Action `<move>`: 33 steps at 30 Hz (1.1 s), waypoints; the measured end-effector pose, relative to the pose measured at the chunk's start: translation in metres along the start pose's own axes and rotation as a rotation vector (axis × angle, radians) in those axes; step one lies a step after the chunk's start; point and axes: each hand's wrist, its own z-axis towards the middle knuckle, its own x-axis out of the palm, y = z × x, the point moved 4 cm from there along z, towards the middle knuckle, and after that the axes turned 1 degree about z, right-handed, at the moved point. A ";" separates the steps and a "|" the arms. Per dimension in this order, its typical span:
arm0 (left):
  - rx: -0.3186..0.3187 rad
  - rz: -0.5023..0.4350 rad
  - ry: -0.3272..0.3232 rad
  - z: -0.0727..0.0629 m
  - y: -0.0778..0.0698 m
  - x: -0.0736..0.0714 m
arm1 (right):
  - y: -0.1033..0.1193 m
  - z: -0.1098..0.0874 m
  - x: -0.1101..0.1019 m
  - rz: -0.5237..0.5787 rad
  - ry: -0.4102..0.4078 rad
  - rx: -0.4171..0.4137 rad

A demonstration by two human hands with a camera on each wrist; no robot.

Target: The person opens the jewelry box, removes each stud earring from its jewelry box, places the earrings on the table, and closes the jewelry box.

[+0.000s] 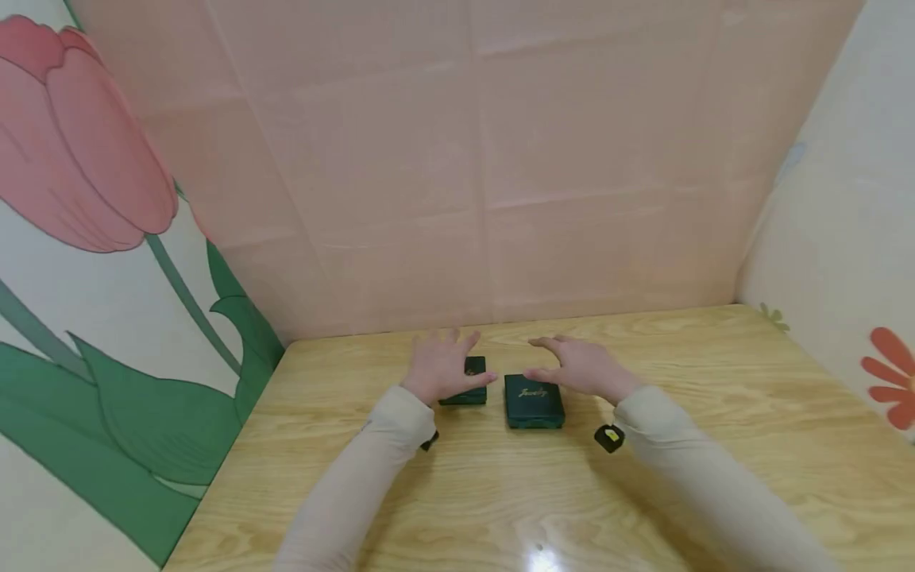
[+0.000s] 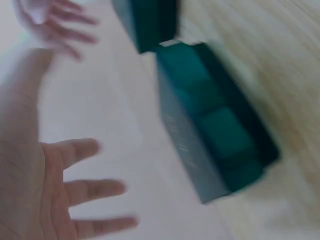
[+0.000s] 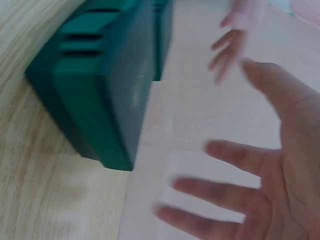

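Two dark green jewelry boxes lie on the wooden table. The left box (image 1: 475, 395) is partly hidden behind my left hand (image 1: 445, 367), which hovers over it with fingers spread. The right box (image 1: 534, 403) has gold "Jewelry" lettering on its lid. Above its far right corner is my right hand (image 1: 582, 367), thumb and fingers apart. Nothing is held in either hand. In the left wrist view, the left box (image 2: 215, 125) shows its green side, apart from the fingers. In the right wrist view, the right box (image 3: 95, 95) stands clear of the open fingers (image 3: 220, 195).
A pale wood-grain table (image 1: 472, 492) runs back to a pink cloth backdrop (image 1: 472, 175). Flower-patterned panels flank it, with a large tulip (image 1: 86, 143) at left. A small black device (image 1: 610, 438) hangs under the right wrist.
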 end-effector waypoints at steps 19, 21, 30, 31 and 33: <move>0.299 -0.118 0.263 0.007 -0.073 0.028 | -0.004 -0.011 0.030 0.198 0.251 -0.097; 0.308 -0.117 0.264 0.008 -0.075 0.031 | -0.004 -0.010 0.032 0.204 0.243 -0.114; 0.328 -0.173 0.217 0.006 -0.076 0.028 | -0.002 -0.007 0.037 0.201 0.202 -0.191; 0.328 -0.180 0.212 0.003 -0.075 0.026 | -0.001 -0.007 0.037 0.202 0.202 -0.194; 0.331 -0.193 0.200 -0.003 -0.074 0.023 | 0.002 -0.010 0.035 0.200 0.196 -0.203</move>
